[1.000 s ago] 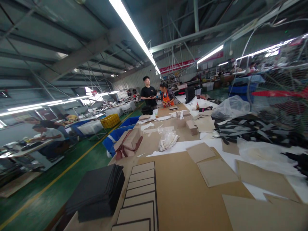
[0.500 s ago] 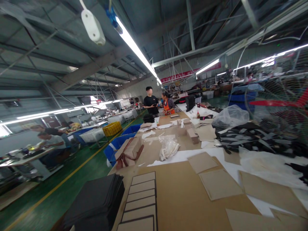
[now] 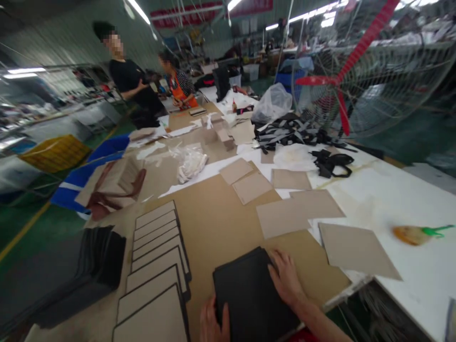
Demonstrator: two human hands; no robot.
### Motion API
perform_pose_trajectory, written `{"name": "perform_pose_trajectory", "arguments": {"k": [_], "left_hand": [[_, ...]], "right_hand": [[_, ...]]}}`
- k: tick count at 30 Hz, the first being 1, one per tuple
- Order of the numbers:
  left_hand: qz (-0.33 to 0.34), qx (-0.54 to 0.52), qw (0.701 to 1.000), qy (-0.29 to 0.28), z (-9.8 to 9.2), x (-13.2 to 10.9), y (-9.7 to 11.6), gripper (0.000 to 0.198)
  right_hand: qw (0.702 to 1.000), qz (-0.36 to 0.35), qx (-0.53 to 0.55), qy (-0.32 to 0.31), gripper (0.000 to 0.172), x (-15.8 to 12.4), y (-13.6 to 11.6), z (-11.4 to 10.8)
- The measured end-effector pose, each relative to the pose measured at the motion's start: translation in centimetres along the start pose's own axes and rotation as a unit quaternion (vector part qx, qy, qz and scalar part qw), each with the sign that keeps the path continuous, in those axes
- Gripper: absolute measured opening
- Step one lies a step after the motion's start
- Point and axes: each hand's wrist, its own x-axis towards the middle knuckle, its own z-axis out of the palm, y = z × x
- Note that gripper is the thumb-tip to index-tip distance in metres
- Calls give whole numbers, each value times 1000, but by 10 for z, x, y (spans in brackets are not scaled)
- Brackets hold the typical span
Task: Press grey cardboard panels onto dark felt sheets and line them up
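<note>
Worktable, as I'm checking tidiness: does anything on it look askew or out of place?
A green-tipped bottle lies on its side at right; loose tan boards sit at mixed angles, unlike the orderly black-edged row at left.

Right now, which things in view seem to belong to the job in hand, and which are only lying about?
Likely part of the job:
black panel, touched by left hand and right hand
black-edged beige boards, lined up beside it

Probably just lying about:
clear plastic bags
black and grey strips
</note>
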Motion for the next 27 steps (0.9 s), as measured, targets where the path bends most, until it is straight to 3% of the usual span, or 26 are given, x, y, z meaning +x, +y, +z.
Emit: {"name": "perform_pose_trajectory", "arguments": {"k": [5, 8, 10, 13, 19, 23, 27], "left_hand": [[30, -3, 999, 24, 2, 5, -11, 56], [33, 10, 997, 65, -2, 8, 1, 53], [53, 1, 997, 55, -2, 16, 21, 48], [107, -45, 993, -17, 10, 36, 66, 45], [137, -66, 967, -204, 65, 85, 155, 50], [150, -14, 955, -254, 94, 106, 193, 58], [167, -15, 948, -271, 108, 115, 214, 60]], "right_hand": [[995, 50, -60, 61, 41, 65, 36, -42], [984, 107, -102, 97, 46, 102, 69, -63], [974, 152, -142, 90, 47, 118, 87, -72], [967, 176, -176, 53, 50, 130, 106, -81], [972, 162, -170, 15, 45, 149, 121, -86], [977, 152, -150, -9, 41, 163, 120, -79], [976, 177, -126, -7, 41, 172, 115, -73]]}}
